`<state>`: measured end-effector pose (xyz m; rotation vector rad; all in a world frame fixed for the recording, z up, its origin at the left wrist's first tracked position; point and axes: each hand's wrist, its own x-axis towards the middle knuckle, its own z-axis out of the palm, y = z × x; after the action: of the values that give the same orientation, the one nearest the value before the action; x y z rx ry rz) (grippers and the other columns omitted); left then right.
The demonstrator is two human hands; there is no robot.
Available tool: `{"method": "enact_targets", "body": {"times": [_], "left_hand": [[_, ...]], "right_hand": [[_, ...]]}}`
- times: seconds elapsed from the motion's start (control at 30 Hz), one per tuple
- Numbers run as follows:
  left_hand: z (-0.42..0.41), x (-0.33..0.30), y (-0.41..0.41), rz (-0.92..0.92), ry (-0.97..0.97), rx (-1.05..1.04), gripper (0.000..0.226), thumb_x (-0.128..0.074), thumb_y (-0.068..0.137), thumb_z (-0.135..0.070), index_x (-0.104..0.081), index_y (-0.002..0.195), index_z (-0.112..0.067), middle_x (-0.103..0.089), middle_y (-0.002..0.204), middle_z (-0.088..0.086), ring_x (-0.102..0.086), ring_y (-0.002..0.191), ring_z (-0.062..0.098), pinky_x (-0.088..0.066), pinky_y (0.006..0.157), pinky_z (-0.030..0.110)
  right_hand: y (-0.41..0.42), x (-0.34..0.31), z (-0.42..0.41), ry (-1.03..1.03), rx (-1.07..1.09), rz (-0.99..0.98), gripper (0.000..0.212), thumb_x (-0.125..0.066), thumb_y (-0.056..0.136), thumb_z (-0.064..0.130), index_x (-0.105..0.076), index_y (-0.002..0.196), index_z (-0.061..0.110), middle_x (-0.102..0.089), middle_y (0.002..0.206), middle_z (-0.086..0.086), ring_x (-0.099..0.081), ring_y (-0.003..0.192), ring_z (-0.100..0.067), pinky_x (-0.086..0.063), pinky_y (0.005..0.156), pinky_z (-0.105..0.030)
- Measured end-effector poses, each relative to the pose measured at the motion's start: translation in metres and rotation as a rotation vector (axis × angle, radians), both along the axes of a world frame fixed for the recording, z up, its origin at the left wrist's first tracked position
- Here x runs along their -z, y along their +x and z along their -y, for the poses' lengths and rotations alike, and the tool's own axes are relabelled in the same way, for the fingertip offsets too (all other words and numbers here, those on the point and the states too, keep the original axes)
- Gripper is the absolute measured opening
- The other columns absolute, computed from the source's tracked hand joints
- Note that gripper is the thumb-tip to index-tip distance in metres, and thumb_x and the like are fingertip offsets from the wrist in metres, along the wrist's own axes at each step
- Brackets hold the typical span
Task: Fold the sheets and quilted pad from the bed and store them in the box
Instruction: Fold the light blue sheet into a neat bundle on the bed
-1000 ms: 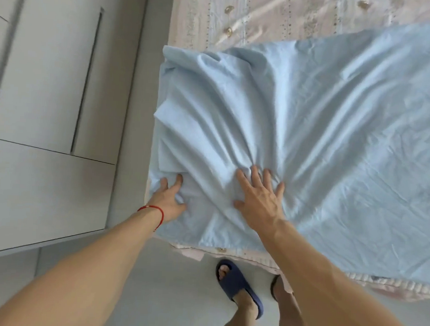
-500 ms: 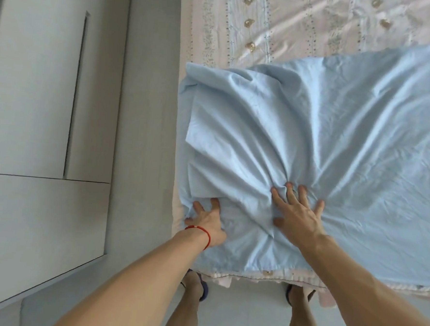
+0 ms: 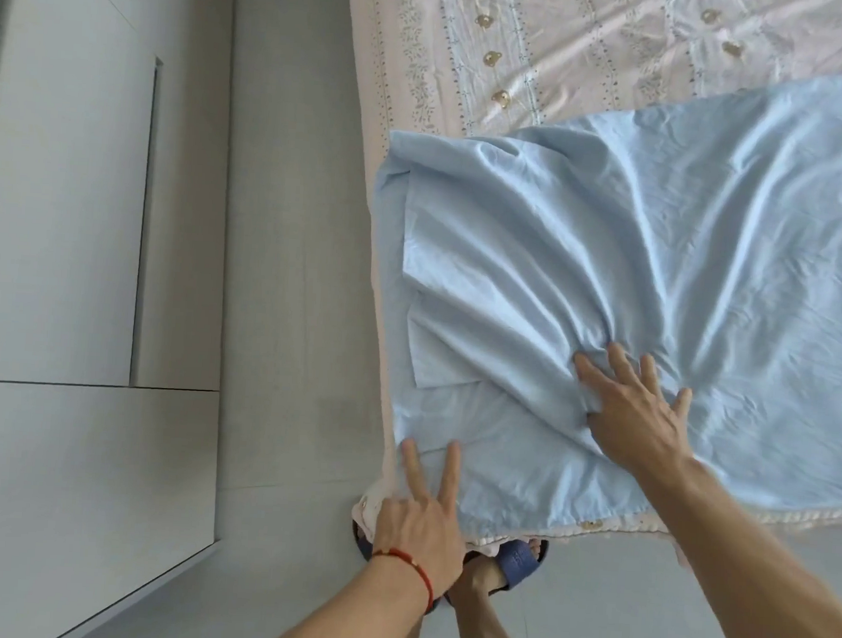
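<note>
The pale blue sheet point(image 3: 659, 264) lies creased on the bed point(image 3: 548, 55), wrinkles fanning from the flat right hand point(image 3: 635, 415); left hand point(image 3: 422, 511) presses two straight fingers on its corner.

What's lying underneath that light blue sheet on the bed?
Under the blue sheet lies a pale patterned bedcover, showing beyond it and along the near edge. Both hands rest on top. What lies under the sheet's middle is hidden.

sheet point(image 3: 659, 264) on bed point(image 3: 548, 55), wardrobe point(image 3: 68, 248) left
</note>
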<state>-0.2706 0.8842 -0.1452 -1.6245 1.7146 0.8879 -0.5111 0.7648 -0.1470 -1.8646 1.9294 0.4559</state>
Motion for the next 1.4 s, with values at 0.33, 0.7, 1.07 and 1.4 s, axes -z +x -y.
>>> {"method": "enact_targets", "body": {"times": [0.33,0.7,1.07,1.4], "left_hand": [[0.039,-0.019,0.088,-0.102,-0.295,-0.429,0.036,-0.052,0.094,-0.025,-0.059,0.129,-0.022,-0.072,0.111,0.006,-0.067,0.104,0.03,-0.052,0.085,0.034],[0.07,0.004,0.075,-0.669,-0.109,-1.39,0.022,-0.078,0.088,-0.019,-0.07,0.1,-0.003,-0.075,0.091,0.017,-0.072,0.069,0.032,-0.062,0.062,0.042],[-0.028,0.024,0.074,-0.619,-0.047,-1.373,0.011,-0.075,0.092,-0.018,-0.073,0.103,-0.017,-0.079,0.096,0.003,-0.075,0.092,0.028,-0.061,0.085,0.05],[-0.007,0.038,0.078,-0.394,0.104,-1.174,0.012,-0.072,0.091,-0.007,-0.069,0.1,-0.014,-0.074,0.101,0.009,-0.073,0.09,0.031,-0.063,0.076,0.046]], "right_hand": [[0.175,-0.007,-0.017,0.237,1.351,1.188,0.028,-0.067,0.098,0.023,-0.069,0.098,-0.005,-0.075,0.089,-0.019,-0.074,0.063,-0.03,-0.061,0.056,-0.033],[0.206,-0.027,-0.095,0.306,1.411,1.223,0.028,-0.074,0.087,0.028,-0.062,0.086,0.003,-0.066,0.067,-0.007,-0.061,0.06,-0.021,-0.054,0.059,-0.032],[0.124,0.014,-0.148,-0.096,1.732,0.896,0.035,-0.073,0.09,0.037,-0.067,0.089,0.003,-0.076,0.084,-0.011,-0.075,0.08,-0.029,-0.063,0.079,-0.045],[0.128,0.032,-0.165,-0.128,1.818,0.889,0.037,-0.08,0.083,0.046,-0.057,0.1,0.021,-0.068,0.097,-0.002,-0.07,0.09,-0.021,-0.061,0.087,-0.046]]}}
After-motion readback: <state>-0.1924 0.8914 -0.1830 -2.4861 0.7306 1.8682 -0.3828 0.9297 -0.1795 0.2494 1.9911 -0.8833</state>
